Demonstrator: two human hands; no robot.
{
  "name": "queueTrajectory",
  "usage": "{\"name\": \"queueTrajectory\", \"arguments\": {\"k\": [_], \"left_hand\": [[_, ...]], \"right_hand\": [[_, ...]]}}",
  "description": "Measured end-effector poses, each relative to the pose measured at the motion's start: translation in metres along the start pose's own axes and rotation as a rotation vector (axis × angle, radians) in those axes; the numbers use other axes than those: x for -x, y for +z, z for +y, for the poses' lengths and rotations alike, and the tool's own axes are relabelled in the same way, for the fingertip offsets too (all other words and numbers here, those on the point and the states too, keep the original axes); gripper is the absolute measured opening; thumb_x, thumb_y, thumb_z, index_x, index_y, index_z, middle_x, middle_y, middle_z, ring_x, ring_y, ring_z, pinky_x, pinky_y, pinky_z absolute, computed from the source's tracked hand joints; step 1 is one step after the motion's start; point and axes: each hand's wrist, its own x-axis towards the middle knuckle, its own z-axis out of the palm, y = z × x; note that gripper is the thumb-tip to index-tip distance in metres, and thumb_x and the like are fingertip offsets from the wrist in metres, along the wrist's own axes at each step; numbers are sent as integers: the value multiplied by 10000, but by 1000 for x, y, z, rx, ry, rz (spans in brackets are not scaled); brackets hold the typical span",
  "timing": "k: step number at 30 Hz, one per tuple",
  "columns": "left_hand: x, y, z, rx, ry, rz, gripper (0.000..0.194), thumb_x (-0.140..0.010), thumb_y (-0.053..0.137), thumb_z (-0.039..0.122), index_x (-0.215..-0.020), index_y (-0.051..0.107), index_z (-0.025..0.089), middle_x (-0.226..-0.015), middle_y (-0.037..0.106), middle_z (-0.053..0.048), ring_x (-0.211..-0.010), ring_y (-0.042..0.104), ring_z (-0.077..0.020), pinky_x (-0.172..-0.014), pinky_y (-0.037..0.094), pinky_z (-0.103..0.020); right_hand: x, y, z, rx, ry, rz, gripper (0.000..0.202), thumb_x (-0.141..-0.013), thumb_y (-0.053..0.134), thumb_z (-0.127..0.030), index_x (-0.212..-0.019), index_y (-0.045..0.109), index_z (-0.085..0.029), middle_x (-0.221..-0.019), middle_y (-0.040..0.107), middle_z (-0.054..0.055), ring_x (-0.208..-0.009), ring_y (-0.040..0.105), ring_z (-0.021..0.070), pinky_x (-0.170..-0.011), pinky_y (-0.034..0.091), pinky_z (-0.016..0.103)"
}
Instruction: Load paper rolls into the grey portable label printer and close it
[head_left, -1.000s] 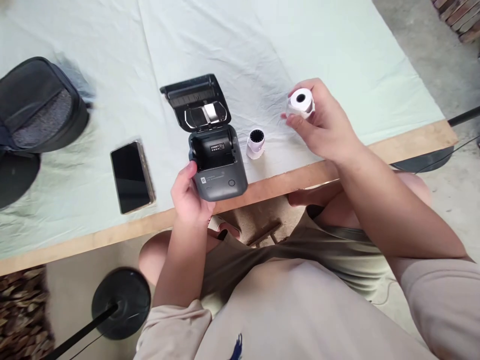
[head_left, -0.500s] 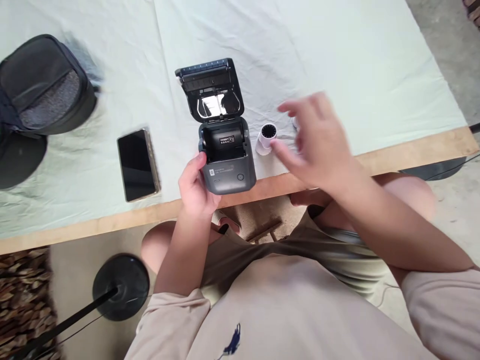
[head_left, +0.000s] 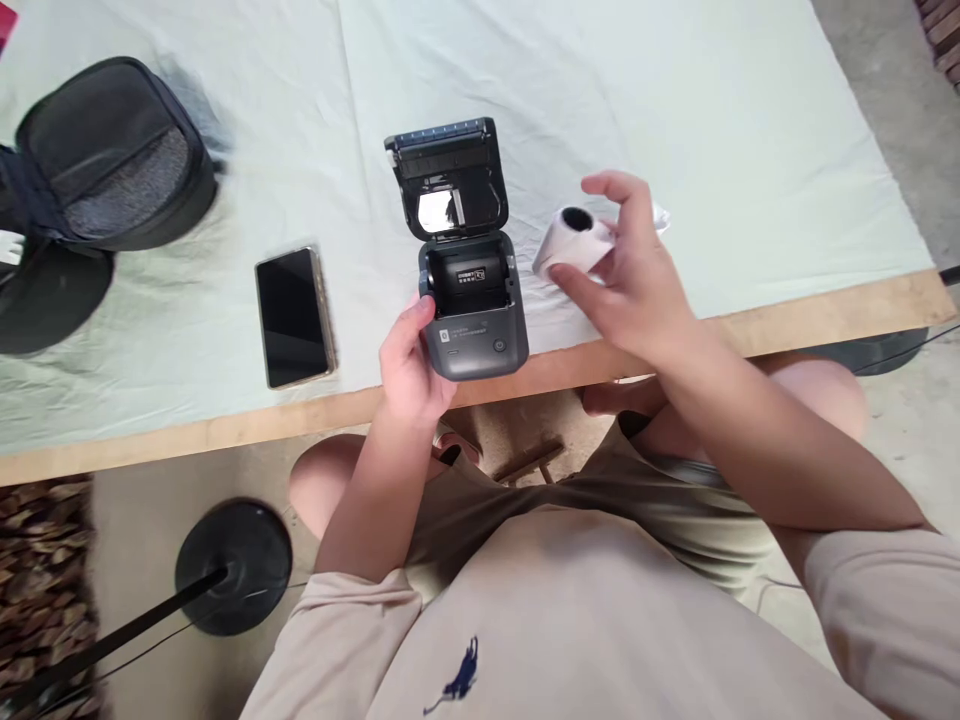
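Observation:
A dark grey label printer (head_left: 480, 340) stands near the table's front edge with its lid (head_left: 454, 185) swung back, so the hollow paper bay shows. My left hand (head_left: 414, 362) grips the printer's left side, thumb on the rim of the bay. To the right of the printer, my right hand (head_left: 637, 275) holds a white paper roll (head_left: 559, 245) with a dark core, its thumb against the near side. Some loose white paper (head_left: 661, 218) sticks out behind the right hand's fingers.
A phone (head_left: 295, 318) lies face up left of the printer. Farther left sits an unzipped black case (head_left: 120, 160). Pale cloth (head_left: 735, 130) covers the table, with a bare wooden front edge (head_left: 832, 305). A round black stand base (head_left: 234, 567) is on the floor.
My right hand has closed on the paper roll and raised and tilted it. My left hand stays on the printer, which appears slightly farther right in view.

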Motion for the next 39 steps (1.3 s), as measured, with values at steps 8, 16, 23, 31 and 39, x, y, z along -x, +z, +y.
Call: {"name": "queueTrajectory", "arguments": {"k": [8, 16, 23, 31, 39], "left_hand": [[-3, -2, -2, 3, -8, -32, 231, -896, 729, 441, -792, 716, 234, -973, 826, -68, -1113, 794, -283, -934, 686, -372], [2, 6, -5, 41, 50, -82, 327, -827, 887, 400, -1068, 788, 203, -1016, 848, -52, -1228, 815, -305, -1005, 680, -363], [9, 7, -3, 4, -65, -115, 481, -795, 928, 452, -1152, 712, 211, -1038, 858, -66, -1125, 843, -314, -876, 704, -373], [15, 1, 4, -33, -145, -145, 441, -835, 912, 425, -1167, 726, 202, -944, 815, -24, -845, 808, -197, -618, 598, -234], [12, 0, -4, 101, 43, -92, 362, -854, 919, 478, -1087, 800, 228, -932, 801, 13, -858, 772, -143, -774, 638, -228]], "right_hand": [[-8, -3, -4, -719, 378, -24, 500, -763, 969, -391, -1130, 636, -329, -995, 750, -52, -1018, 809, 180, -835, 724, 299], [2, -1, -25, -4, -255, 57, 600, -911, 751, -273, -1461, 523, -348, -1183, 744, 27, -1121, 777, 247, -999, 682, 443], [10, 23, -35, 529, -465, -7, 581, -873, 584, -103, -1433, 593, -258, -1224, 836, 79, -1101, 800, 330, -949, 638, 516], [14, 21, -23, 733, -652, 38, 164, -951, 598, -152, -1043, 711, -227, -973, 857, 33, -844, 792, 248, -758, 501, 396], [31, 45, -24, 681, -846, 110, 226, -1155, 563, -326, -1040, 736, -237, -1020, 875, 13, -1078, 798, 222, -900, 473, 413]]}}
